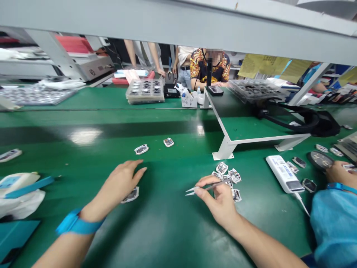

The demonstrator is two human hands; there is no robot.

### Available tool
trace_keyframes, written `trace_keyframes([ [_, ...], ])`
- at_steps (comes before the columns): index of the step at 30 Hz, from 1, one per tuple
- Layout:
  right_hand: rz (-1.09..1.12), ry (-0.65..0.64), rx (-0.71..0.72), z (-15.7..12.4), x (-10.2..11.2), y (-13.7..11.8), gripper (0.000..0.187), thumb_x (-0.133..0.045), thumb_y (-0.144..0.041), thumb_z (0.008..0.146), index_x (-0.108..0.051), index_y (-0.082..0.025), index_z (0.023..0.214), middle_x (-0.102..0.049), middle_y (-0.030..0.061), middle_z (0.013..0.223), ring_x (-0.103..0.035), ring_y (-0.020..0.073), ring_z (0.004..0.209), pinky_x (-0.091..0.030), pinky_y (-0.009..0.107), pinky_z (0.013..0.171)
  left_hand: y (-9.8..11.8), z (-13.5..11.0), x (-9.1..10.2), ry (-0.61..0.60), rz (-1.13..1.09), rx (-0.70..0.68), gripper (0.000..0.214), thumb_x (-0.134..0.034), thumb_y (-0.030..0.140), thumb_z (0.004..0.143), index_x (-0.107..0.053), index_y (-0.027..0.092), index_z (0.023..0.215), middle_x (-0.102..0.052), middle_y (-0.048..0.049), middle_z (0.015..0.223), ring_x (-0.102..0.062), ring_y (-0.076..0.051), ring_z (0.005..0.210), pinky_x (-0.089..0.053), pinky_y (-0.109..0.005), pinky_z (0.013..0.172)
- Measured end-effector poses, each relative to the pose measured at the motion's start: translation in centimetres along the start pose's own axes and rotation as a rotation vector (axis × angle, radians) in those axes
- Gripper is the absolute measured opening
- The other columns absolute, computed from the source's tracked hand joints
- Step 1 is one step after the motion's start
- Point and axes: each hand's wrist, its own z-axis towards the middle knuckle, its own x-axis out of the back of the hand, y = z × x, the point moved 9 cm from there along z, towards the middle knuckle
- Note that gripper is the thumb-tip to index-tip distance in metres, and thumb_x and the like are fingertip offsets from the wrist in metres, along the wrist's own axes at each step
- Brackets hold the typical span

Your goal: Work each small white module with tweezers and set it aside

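My left hand (119, 182) hovers over the green bench with its fingers stretched out and apart. Partly under it lies a small white-framed device part (131, 195) with a dark inside. In my right hand (220, 199) is a pair of metal tweezers (205, 187), tips pointing left and slightly apart, with nothing between them. Just behind that hand sits a cluster of several small white-framed parts (234, 175), some hidden by the fingers. Two similar parts lie farther back, one framed part (141, 149) left of the other part (168, 142).
A white-legged raised shelf (245, 128) carries a black headband-like item (292, 115). Right of me lie a white cabled device (284, 174) and a co-worker's hand (341, 173) by a dark round dish (320, 160). Stacked clear trays (145, 91) stand behind; a white bundle (22, 193) sits left.
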Motion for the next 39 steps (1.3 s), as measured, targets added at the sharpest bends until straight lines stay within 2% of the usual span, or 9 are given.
trace_keyframes([
  [4, -0.025, 0.001, 0.012, 0.1, 0.0, 0.4, 0.004, -0.073, -0.025, 0.080, -0.070, -0.022, 0.082, -0.074, 0.0038, 0.081, -0.070, 0.0202, 0.078, -0.054, 0.033, 0.074, 1.3, 6.4, -3.3, -0.050, 0.015, -0.056, 0.067, -0.054, 0.045, 0.082, -0.049, 0.006, 0.136, -0.057, -0.0213, 0.140, -0.050, -0.038, 0.130, -0.037, -0.049, 0.108],
  [7, -0.043, 0.008, 0.028, 0.3, 0.1, 0.5, 0.005, -0.073, -0.026, 0.080, -0.070, -0.021, 0.081, -0.074, 0.0042, 0.081, -0.070, 0.0203, 0.078, -0.054, 0.033, 0.074, 2.1, 10.1, -5.0, -0.068, 0.001, -0.092, 0.068, -0.059, 0.040, 0.081, -0.045, 0.007, 0.139, -0.050, -0.0208, 0.147, -0.040, -0.036, 0.138, -0.034, -0.046, 0.110],
  [10, -0.055, 0.020, 0.040, 0.4, 0.3, 0.4, 0.006, -0.073, -0.026, 0.080, -0.071, -0.021, 0.081, -0.075, 0.0046, 0.080, -0.070, 0.0207, 0.078, -0.054, 0.033, 0.074, 2.7, 11.7, -5.6, -0.078, -0.018, -0.106, 0.056, -0.062, 0.039, 0.084, -0.053, 0.013, 0.132, -0.057, -0.0175, 0.140, -0.047, -0.034, 0.131, -0.035, -0.050, 0.108],
  [13, -0.055, 0.031, 0.042, 0.5, 0.5, 0.2, 0.005, -0.073, -0.025, 0.079, -0.071, -0.021, 0.080, -0.075, 0.0046, 0.080, -0.070, 0.0206, 0.077, -0.054, 0.033, 0.073, 3.3, 11.7, -5.1, -0.057, -0.047, -0.093, 0.059, -0.068, 0.044, 0.078, -0.058, 0.012, 0.126, -0.063, -0.0175, 0.127, -0.052, -0.037, 0.123, -0.035, -0.052, 0.106],
  [17, -0.033, 0.055, 0.042, 0.6, 0.8, -0.2, 0.004, -0.074, -0.024, 0.079, -0.071, -0.021, 0.080, -0.075, 0.0043, 0.080, -0.070, 0.0204, 0.077, -0.055, 0.033, 0.073, 4.9, 9.1, -4.1, -0.044, -0.134, -0.059, 0.058, -0.072, 0.046, 0.069, -0.064, 0.012, 0.114, -0.064, -0.0160, 0.115, -0.059, -0.036, 0.110, -0.042, -0.044, 0.099],
  [23, 0.045, 0.104, -0.055, 0.5, 1.2, 0.9, 0.004, -0.074, -0.025, 0.079, -0.072, -0.022, 0.081, -0.076, 0.0034, 0.080, -0.071, 0.0205, 0.078, -0.056, 0.033, 0.074, 7.6, 1.5, -4.8, -0.148, -0.359, 0.063, 0.042, -0.071, 0.052, 0.071, -0.064, 0.018, 0.094, -0.070, -0.0037, 0.080, -0.067, -0.024, 0.077, -0.051, -0.033, 0.070],
  [26, 0.097, 0.110, -0.099, 0.4, 1.1, 1.6, 0.006, -0.076, -0.026, 0.078, -0.072, -0.022, 0.081, -0.077, 0.0027, 0.081, -0.071, 0.0208, 0.080, -0.056, 0.034, 0.077, 9.0, -2.8, -5.9, -0.251, -0.533, 0.109, 0.044, -0.071, 0.047, 0.072, -0.062, 0.017, 0.104, -0.072, -0.0037, 0.086, -0.067, -0.021, 0.077, -0.052, -0.030, 0.068],
  [30, 0.161, 0.140, -0.148, 0.3, 0.9, 2.4, 0.008, -0.077, -0.025, 0.075, -0.072, -0.022, 0.080, -0.076, 0.0024, 0.082, -0.071, 0.0205, 0.082, -0.056, 0.034, 0.079, 10.5, -7.4, -7.6, -0.427, -0.992, 0.260, 0.046, -0.071, 0.037, 0.077, -0.059, 0.021, 0.119, -0.068, -0.0018, 0.092, -0.060, -0.016, 0.075, -0.048, -0.027, 0.068],
  [39, 0.229, 0.080, -0.237, -0.2, -0.6, 3.5, 0.017, -0.079, -0.035, 0.073, -0.071, -0.022, 0.080, -0.077, 0.0031, 0.080, -0.072, 0.0208, 0.079, -0.058, 0.035, 0.077, 11.4, -9.1, -7.4, -0.513, -1.089, 0.280, 0.044, -0.074, 0.034, 0.076, -0.061, 0.023, 0.117, -0.070, -0.0046, 0.103, -0.060, -0.020, 0.088, -0.047, -0.029, 0.077],
])
